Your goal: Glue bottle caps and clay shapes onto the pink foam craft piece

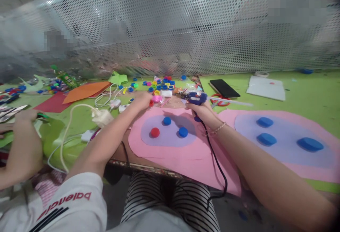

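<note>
My right hand [200,111] is wrapped round a dark blue glue gun [197,98], its nozzle pointing left and a glue stick [233,101] sticking out of its back. A black cord hangs from the grip. Over at the cluster of bottle caps, my left hand [145,101] reaches out; its fingers are mostly hidden and blurred. A red cap [151,103] shows at its fingertips, beside a pink cap [157,98]. In front of me lies a pink felt piece [136,138] with a lilac oval [148,124], bearing one red cap [155,132] and two blue caps [183,132].
Another pink felt piece [313,120] with a lilac oval and three blue caps [265,121] lies at right. Behind are a phone [224,88], red scissors [220,100] and a white pad [265,87]. At left are a plug adapter [102,117], cables and a co-worker's hand [25,115].
</note>
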`<state>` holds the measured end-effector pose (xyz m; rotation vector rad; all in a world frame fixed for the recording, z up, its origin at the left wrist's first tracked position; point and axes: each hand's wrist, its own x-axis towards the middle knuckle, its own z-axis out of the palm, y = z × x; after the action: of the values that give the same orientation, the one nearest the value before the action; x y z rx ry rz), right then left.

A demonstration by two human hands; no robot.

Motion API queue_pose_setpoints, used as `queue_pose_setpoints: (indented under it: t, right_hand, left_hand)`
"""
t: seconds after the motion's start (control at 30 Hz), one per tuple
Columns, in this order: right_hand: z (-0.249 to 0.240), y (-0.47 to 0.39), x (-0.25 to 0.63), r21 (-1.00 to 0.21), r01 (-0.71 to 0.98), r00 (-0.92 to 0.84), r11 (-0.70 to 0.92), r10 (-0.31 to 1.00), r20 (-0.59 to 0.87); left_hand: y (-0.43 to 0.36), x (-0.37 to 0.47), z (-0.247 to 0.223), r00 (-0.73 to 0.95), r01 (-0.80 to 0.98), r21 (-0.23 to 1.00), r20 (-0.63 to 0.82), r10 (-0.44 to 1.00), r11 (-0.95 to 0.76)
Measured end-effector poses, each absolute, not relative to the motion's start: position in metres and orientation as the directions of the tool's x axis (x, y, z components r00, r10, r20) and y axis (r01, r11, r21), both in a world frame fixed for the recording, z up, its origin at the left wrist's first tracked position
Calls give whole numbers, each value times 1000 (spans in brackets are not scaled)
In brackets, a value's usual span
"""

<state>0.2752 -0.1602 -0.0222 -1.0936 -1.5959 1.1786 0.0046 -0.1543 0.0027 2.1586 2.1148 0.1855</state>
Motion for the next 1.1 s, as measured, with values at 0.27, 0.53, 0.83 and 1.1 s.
queue_pose_setpoints:
  t: [0.27, 0.53, 0.83, 1.1]
  right_hand:
    - [-24, -159, 275, -977, 143, -276, 159, 954, 115]
    - [-24, -161, 276, -985, 123, -286, 120, 955, 80]
    - [-27, -162, 278, -984, 154, -267, 93, 963, 49]
    - [-25, -165, 278, -980, 175, -257, 94, 965, 47]
  left_hand:
    - [-169, 13, 27, -91, 937, 348, 328, 940, -30]
    - [-201, 45, 9, -112, 22, 990, -139, 984, 143]
    - [-214, 37, 15, 100, -404, 897, -151, 983, 179]
    - [-223, 42, 8, 331, -378, 922, 49, 942, 85]
